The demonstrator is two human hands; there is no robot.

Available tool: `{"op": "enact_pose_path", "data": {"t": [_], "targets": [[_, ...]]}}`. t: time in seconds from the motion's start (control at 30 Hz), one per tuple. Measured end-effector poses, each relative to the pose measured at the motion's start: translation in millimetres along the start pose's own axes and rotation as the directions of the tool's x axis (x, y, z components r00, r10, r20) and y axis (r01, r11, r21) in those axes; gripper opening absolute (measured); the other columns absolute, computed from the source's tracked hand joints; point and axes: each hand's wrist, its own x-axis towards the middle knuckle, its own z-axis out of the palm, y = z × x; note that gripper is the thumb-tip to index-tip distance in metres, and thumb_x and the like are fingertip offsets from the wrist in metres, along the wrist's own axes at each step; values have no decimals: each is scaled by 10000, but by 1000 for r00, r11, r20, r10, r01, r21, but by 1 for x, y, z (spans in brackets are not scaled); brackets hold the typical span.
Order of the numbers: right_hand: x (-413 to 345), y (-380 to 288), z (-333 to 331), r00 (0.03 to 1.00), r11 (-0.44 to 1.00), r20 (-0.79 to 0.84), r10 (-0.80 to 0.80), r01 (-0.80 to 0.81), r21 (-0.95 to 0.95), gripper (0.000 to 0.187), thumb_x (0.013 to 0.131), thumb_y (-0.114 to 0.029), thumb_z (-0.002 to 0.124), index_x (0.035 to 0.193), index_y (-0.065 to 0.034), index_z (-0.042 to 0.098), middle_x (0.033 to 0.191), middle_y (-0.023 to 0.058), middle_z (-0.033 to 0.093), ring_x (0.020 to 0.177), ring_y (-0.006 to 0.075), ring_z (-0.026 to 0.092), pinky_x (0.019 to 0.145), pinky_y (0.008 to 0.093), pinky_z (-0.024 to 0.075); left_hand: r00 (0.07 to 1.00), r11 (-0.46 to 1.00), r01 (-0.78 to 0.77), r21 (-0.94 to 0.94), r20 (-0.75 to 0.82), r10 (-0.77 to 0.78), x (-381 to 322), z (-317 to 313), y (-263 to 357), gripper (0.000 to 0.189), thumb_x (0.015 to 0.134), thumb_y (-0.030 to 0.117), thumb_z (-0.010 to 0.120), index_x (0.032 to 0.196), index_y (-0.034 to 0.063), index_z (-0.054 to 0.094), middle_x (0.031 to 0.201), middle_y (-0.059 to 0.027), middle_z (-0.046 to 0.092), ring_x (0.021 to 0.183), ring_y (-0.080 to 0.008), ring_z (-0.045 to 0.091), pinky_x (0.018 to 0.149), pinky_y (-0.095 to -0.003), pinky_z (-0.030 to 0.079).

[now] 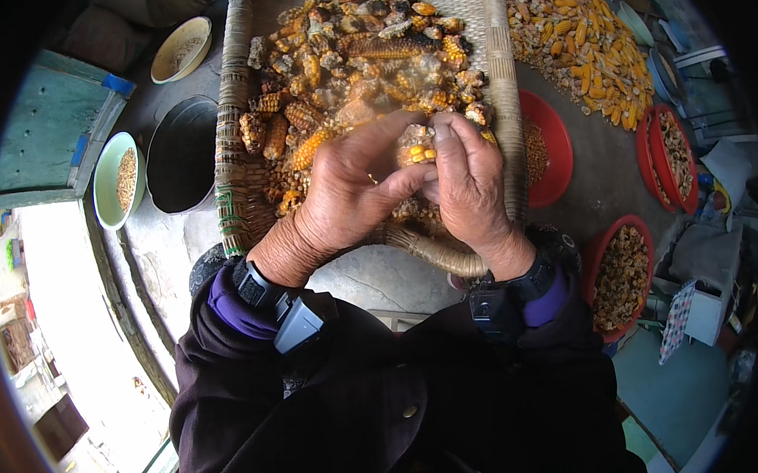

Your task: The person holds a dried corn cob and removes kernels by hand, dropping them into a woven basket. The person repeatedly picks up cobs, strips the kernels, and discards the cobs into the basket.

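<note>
Between my two hands is a piece of corn cob [419, 143] with a few bright yellow kernels left on its pale core. My left hand [356, 181] grips it from the left, thumb and forefinger around its edge. From the right, my right hand [467, 174] presses thumb and fingers against the same piece. Both are held above a woven wicker basket [234, 103] whose near rim curves under my wrists. Broken, partly blackened and mouldy corn cobs [361, 58] fill the basket. Dust blurs the cobs just beyond my fingers.
Left stand a pale green basin [105, 180] of kernels, a dark bucket [182, 158] and a cream basin [200, 45]. To the right are a red basin [561, 143] with kernels, more red basins [649, 248] [694, 180] of cob pieces, and a heap of yellow corn cobs [590, 55].
</note>
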Motion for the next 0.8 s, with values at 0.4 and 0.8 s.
{"op": "enact_pose_path", "data": {"t": [0.4,0.8], "targets": [[10,-8,-15,883,659,202,423,-452,601,196,907,-196,447,835,-25,508,594,12,441,454,56,367,381,199,290,993,989,84,-120,-77,-93,0,-1,5,489,766,53,704,1206,-7,501,1026,-96,610,896,-102,573,770,-243,487],[4,2,3,983,971,47,-179,184,-150,353,813,-290,670,862,9,489,537,71,516,489,131,547,449,288,437,988,940,4,341,-147,49,-1,0,4,520,716,97,740,1171,-4,510,805,-109,631,647,-141,612,594,-265,508]]}}
